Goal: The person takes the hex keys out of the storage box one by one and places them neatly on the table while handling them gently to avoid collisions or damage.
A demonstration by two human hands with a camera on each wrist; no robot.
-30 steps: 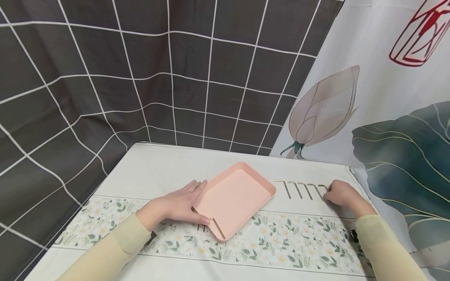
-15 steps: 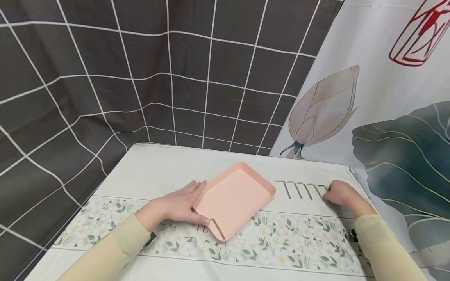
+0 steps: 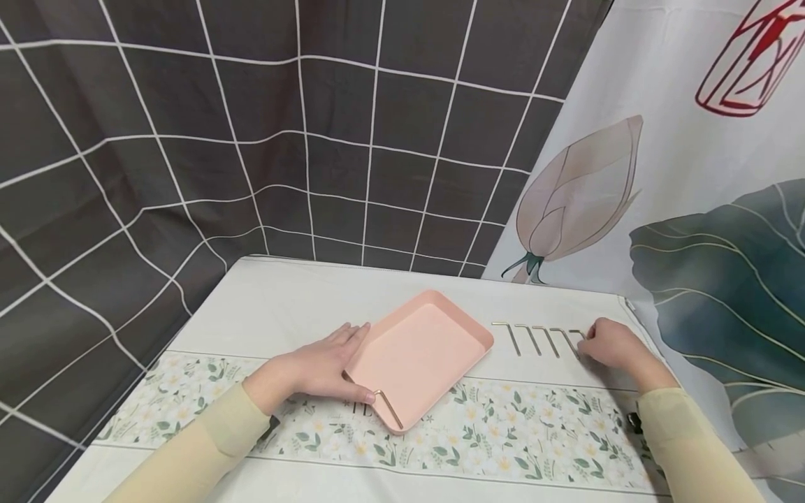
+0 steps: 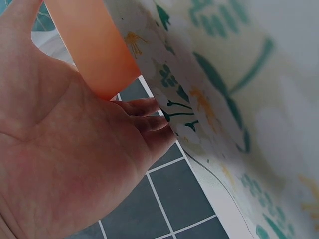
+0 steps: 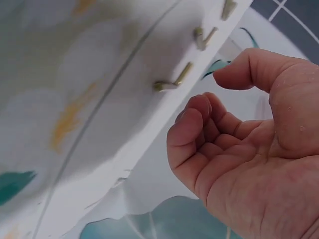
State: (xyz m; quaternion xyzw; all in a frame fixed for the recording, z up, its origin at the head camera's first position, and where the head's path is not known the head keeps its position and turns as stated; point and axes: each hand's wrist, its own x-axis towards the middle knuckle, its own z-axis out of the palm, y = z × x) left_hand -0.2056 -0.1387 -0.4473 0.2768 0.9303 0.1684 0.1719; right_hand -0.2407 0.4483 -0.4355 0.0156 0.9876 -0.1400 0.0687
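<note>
A pink rectangular tray (image 3: 421,356) lies at an angle on the table. My left hand (image 3: 323,367) rests against its left side, fingers straight and spread, thumb at the near rim. Inside the tray's near corner is one brass-coloured hex key (image 3: 390,409). To the right of the tray, several more hex keys (image 3: 514,339) lie in a row on the cloth. My right hand (image 3: 616,349) is beside the rightmost key (image 3: 575,341), partly covering it in the head view. In the right wrist view its fingers are loosely curled, the thumb stands apart, and nothing is between them.
A white cloth with a floral band (image 3: 503,426) covers the table. Behind it hangs a dark curtain with a white grid (image 3: 339,168); a white curtain with leaf prints (image 3: 585,188) hangs at the right, close to the table's right edge.
My right hand has shifted very slightly up from the rightmost hex key, which stays on the cloth. My left hand, the tray and the other keys have not moved.
</note>
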